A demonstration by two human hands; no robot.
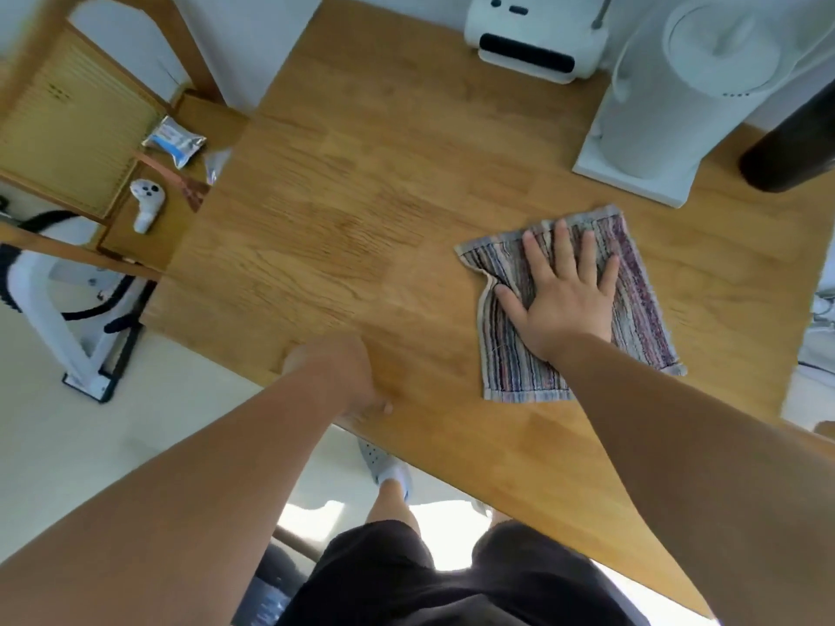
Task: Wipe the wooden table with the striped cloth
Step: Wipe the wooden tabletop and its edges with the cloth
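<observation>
Cloth [510,354]: flat on table [361,196], right side, pressed by right grip [565,300], fingers straight. Left grip [343,377]: near edge, closure unclear. Wiping apparently midway; left stretch likely remains.

I see the left forearm [203,467] and right forearm [677,422] bare, no sleeve in view. Black shorts [406,580]. White sock [392,473] in a pale perforated slipper [371,453].

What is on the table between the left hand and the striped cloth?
Nothing. In the head view, only bare wooden table lies between the left hand at the near edge and the striped cloth under the right hand.
</observation>
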